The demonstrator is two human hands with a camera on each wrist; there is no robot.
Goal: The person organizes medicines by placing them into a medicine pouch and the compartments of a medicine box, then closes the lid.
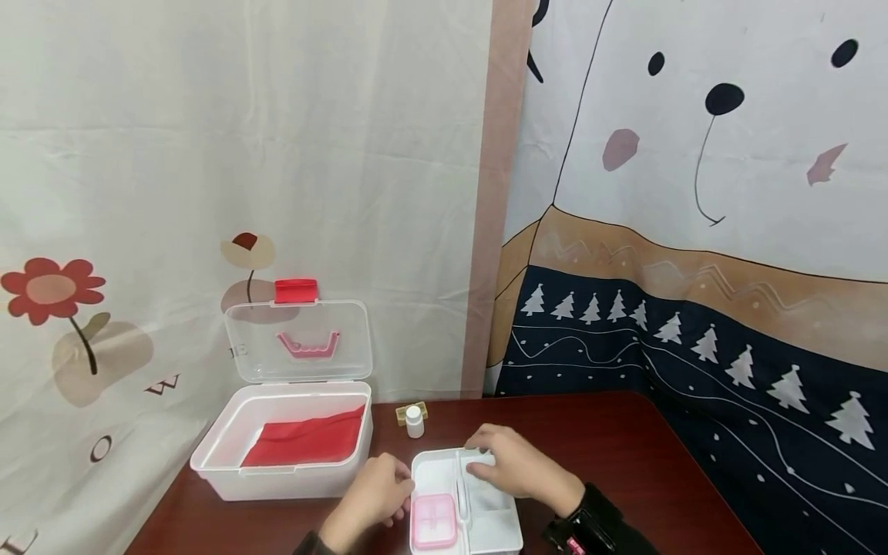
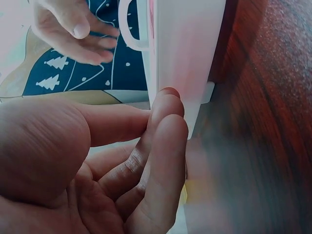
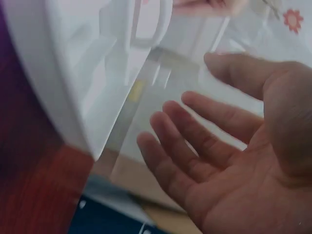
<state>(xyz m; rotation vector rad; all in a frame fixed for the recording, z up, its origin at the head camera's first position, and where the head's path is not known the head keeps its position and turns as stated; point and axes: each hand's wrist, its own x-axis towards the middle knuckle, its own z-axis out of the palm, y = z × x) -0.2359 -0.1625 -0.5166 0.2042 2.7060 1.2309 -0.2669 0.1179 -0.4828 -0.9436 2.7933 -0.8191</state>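
A white divided tray (image 1: 492,530) with an upright centre handle (image 1: 463,493) lies on the table. A pink four-section pill case (image 1: 434,520) sits in its left part. My left hand (image 1: 380,487) is at the tray's left side, its loosely bent fingertips right by the outer wall in the left wrist view. Over the tray's right compartment hovers my right hand (image 1: 516,466). In the right wrist view its fingers (image 3: 195,141) are spread and hold nothing, apart from the tray's edge (image 3: 105,131).
A white plastic box (image 1: 284,482) stands left with red cloth (image 1: 308,439) inside. Its clear lid (image 1: 253,351) is raised, with a pink handle (image 1: 308,351) and red latch (image 1: 296,290). Behind the tray, a small white bottle (image 1: 414,422) stands before a yellowish piece (image 1: 401,416). Printed curtains (image 1: 347,193) hang behind.
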